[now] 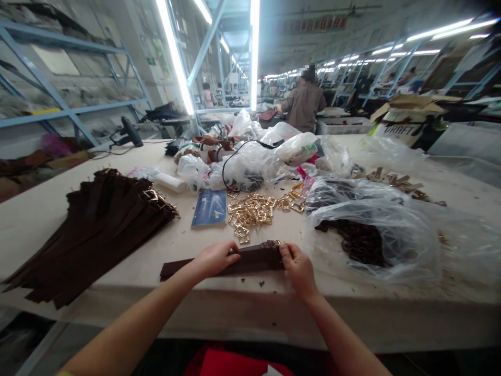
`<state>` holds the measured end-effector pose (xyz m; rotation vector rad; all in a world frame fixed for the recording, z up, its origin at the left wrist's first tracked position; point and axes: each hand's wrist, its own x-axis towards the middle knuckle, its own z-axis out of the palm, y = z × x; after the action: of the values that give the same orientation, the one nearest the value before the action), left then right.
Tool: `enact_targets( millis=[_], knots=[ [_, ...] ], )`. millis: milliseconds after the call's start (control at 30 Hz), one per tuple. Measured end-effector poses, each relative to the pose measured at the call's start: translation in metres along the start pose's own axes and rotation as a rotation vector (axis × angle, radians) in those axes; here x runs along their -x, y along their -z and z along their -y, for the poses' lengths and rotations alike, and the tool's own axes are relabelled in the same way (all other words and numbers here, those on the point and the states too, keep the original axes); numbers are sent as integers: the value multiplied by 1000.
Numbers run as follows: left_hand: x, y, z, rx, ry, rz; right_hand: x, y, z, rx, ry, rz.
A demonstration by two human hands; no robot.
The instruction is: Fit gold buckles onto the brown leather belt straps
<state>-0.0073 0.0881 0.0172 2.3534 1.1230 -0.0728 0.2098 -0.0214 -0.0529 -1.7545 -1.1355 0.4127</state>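
Note:
A stack of dark brown leather straps (pixel 254 259) lies near the table's front edge. My right hand (pixel 300 269) pinches the right end of a strap there, where a bit of gold metal (pixel 278 243) shows at the fingertips. Over the stack's left half is my left hand (pixel 217 258), with thumb and fingers pinched together; whatever is between them is too small to make out. Just beyond my hands lies a heap of gold buckles (pixel 252 211). A clear plastic bag (pixel 410 235) to the right holds small dark brown loops (pixel 362 243).
A large fanned pile of brown straps (pixel 90 224) with gold buckles fills the table's left side. A blue booklet (pixel 210 208) lies beside the buckle heap. Plastic bags (pixel 250 162) crowd the back, and a heat-gun-like tool (pixel 131 133) stands back left. A person (pixel 305 102) is beyond the table.

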Motion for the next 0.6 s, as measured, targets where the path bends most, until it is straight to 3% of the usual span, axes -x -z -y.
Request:
enact_targets(
  millis=[133, 200, 267, 433, 600],
  knots=[
    [-19, -25, 7, -93, 28, -132, -8, -7, -23, 234, 130, -83],
    [-17, -30, 9, -136, 18, -169, -5, -9, -29, 263, 166, -41],
    [-13, -30, 9, -200, -12, -157, -2, -9, -36, 294, 175, 32],
    [-17, -27, 5, -306, -18, -35, -9, -13, -68, 409, 249, 70],
    [-15, -34, -13, -420, -242, -30, -17, -17, -94, 431, 365, 59]
  ],
)
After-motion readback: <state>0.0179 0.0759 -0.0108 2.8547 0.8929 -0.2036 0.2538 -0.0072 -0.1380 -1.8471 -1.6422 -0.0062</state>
